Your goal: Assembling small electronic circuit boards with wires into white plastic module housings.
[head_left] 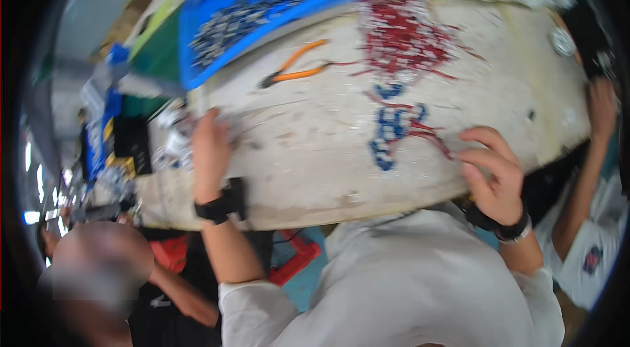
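Observation:
My left hand (211,147) is over the left part of the worktable, beside some crumpled clear plastic (176,130). It is blurred, and I cannot make out whether its fingers hold anything. On the right, my right hand (493,173) is curved with its fingers apart. Its fingertips are close to the ends of red wires (433,137); whether they touch is unclear. Those wires run to a small cluster of blue pieces (392,125). Beyond the cluster lies a large pile of red wires with pale ends (407,38).
Orange-handled pliers (298,73) lie on the pale worktable (295,170). A blue tray (187,51) of small dark and metallic parts stands at the back. A round metallic object (562,42) is at the far right. Other people sit at left (184,291) and right (584,196).

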Demonstrator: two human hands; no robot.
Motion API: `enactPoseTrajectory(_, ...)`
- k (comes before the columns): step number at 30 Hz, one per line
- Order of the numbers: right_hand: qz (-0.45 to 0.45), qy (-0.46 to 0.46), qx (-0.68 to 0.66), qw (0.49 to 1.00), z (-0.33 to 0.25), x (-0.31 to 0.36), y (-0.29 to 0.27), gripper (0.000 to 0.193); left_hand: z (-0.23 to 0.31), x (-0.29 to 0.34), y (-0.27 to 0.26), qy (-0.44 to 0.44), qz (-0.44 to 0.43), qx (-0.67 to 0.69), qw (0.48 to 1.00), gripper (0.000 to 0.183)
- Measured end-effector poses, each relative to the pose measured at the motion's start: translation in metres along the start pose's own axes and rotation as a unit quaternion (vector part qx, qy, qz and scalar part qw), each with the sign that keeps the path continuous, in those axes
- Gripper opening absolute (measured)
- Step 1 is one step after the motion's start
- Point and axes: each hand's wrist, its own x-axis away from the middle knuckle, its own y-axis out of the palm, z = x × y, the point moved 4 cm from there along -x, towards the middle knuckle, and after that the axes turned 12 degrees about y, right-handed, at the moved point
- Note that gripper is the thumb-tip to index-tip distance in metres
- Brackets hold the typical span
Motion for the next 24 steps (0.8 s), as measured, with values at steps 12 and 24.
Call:
enactPoseTrajectory(12,-0.055,-0.034,0.128,0.990,0.016,-0.013,0.009,0.012,0.114,-0.008,-0.016,0.107,0.053,0.123,0.985,0.026)
enactPoseTrajectory(24,-0.041,-0.069,0.243,0.967,0.004,-0.048,0.040,0.006,0.205,-0.028,0.024,0.218,-0.030,0.301,0.928,0.026)
